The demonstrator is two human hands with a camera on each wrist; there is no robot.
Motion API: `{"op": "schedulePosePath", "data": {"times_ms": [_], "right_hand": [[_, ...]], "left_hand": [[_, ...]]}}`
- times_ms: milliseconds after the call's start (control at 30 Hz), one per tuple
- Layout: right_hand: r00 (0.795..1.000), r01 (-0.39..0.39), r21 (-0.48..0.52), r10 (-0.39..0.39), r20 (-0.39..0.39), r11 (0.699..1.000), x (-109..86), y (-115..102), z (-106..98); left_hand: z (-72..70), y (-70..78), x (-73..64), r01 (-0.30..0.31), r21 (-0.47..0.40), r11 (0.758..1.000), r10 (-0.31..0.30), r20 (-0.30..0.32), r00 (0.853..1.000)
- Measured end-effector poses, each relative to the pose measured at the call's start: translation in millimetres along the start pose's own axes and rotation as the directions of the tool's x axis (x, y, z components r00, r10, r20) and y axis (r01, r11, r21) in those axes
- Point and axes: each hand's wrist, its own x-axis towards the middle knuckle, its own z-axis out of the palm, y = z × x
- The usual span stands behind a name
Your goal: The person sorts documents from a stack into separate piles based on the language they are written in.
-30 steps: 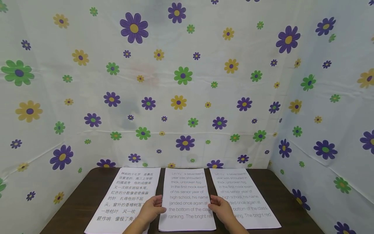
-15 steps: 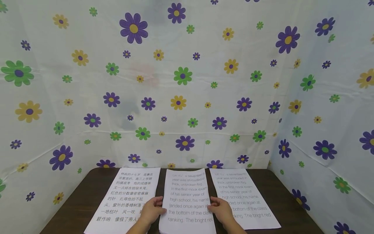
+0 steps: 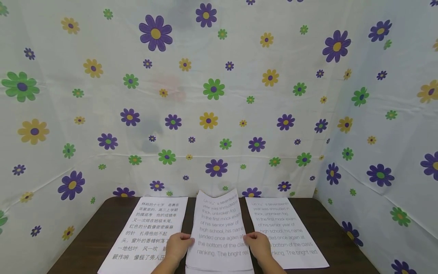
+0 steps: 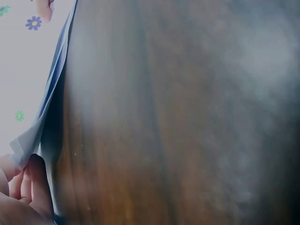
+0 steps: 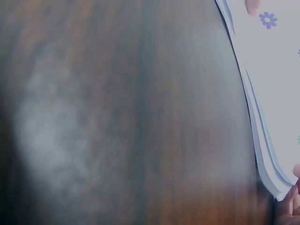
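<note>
Between my hands is a sheet of paper (image 3: 219,239) printed with English text, the top of the middle stack; its upper part is raised and bowed, and paper shows beneath its lower edge. My left hand (image 3: 175,249) pinches its left edge, my right hand (image 3: 259,248) its right edge. In the left wrist view the left hand (image 4: 26,192) has thumb and fingers at a bent paper corner. In the right wrist view only bits of the right hand's fingers (image 5: 294,201) show beside several layered paper edges. How many sheets are held I cannot tell.
A stack with Chinese text (image 3: 143,232) lies to the left, partly behind the left hand. Another stack with English text (image 3: 291,236) lies to the right. All are on a dark brown wooden table (image 3: 337,232); a flower-patterned cloth (image 3: 239,83) hangs behind and at the sides.
The middle paper's far edge has risen from the table and now bows, and a layer below shows at the near edge. The fingers of both hands have closed on the paper's side edges.
</note>
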Motion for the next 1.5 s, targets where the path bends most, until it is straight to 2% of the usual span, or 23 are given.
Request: {"op": "schedulePosePath", "data": {"times_ms": [267,600,767,900,1067,1267,1400,1500], "right_hand": [[0.999,0.020,0.010,-0.020,-0.040,1.000,-2.2,-6,6],[0.988,0.056,-0.033,-0.061,-0.145,0.998,-4.9,-11,9],[0.974,0.086,-0.044,-0.093,-0.205,0.995,-6.9,-13,11],[0.974,0.074,-0.011,-0.074,-0.212,0.997,-8.0,-14,12],[0.980,0.056,0.083,-0.039,-0.194,0.995,-7.7,-15,12],[0.986,0.052,0.156,-0.026,-0.163,0.986,-7.9,-16,7],[0.992,0.045,0.192,-0.021,-0.123,0.980,-7.1,-16,2],[0.996,0.049,0.213,-0.032,-0.081,0.976,-5.3,-16,-3]], "left_hand": [[1.7,4.5,-0.6,-0.017,0.028,0.999,0.020,-0.103,0.995],[2.6,5.6,1.9,-0.039,0.038,0.999,0.043,-0.125,0.991],[1.6,8.4,0.7,-0.030,0.039,0.999,0.036,-0.170,0.985],[1.4,9.8,-1.4,-0.023,0.044,0.999,0.031,-0.198,0.980],[1.8,10.7,-2.7,-0.013,0.025,1.000,0.018,-0.218,0.976],[2.8,10.5,-2.4,0.028,-0.043,0.999,-0.036,-0.205,0.978],[0.7,7.1,-0.7,0.061,-0.110,0.992,-0.077,-0.145,0.986],[-1.9,4.7,0.7,0.050,-0.161,0.986,-0.066,-0.095,0.993]]}}
